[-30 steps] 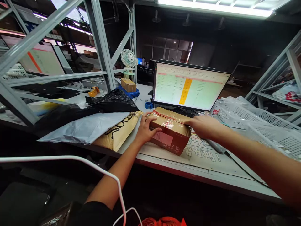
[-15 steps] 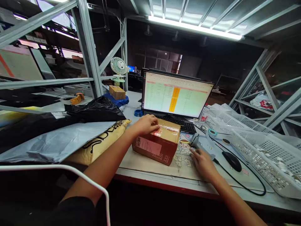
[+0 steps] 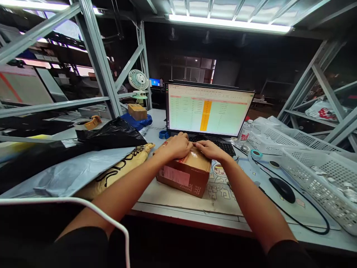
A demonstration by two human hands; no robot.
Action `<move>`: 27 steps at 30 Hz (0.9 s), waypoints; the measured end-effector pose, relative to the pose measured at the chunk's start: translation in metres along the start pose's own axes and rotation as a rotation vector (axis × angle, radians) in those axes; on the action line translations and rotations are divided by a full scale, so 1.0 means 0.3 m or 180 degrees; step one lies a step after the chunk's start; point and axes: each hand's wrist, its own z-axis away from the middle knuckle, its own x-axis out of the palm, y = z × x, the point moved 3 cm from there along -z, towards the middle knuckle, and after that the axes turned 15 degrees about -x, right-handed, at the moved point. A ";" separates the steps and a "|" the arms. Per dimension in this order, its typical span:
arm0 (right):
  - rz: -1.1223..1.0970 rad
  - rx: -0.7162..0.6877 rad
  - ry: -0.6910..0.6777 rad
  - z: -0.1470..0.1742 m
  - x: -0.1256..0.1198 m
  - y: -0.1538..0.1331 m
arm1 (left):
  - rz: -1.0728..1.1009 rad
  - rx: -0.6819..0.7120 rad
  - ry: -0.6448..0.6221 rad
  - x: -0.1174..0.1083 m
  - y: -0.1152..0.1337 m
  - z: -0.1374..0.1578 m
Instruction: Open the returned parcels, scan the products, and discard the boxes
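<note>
A brown cardboard box with a pink-white label and clear tape on top sits on the desk mat. Across its top lies my left hand, fingers bent and closed against the lid. My right hand is on the same lid, close to the left fingertips, its thumb and fingers drawn together at the taped seam. What exactly lies between the right fingertips is hidden. The barcode scanner is mostly covered by my right forearm.
Behind the box stand a keyboard and a monitor. Bagged parcels are piled at left. A mouse, its cable and white plastic baskets are at right. A white cable crosses the lower left.
My right hand has left the barcode scanner and moved left and up onto the box top. My left hand stays on the box. The view has shifted slightly.
</note>
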 end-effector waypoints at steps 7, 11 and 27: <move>-0.0383 0.0263 -0.0099 0.020 -0.052 0.024 | -0.0375 0.0066 0.0469 -0.179 0.036 0.240; 0.0911 -0.0133 -0.0089 0.028 -0.002 -0.040 | -0.0461 0.0248 0.0057 -0.150 -0.016 0.447; 0.1459 0.0469 -0.0037 -0.092 -0.101 -0.019 | -0.0286 0.0301 -0.1947 -0.285 0.087 0.447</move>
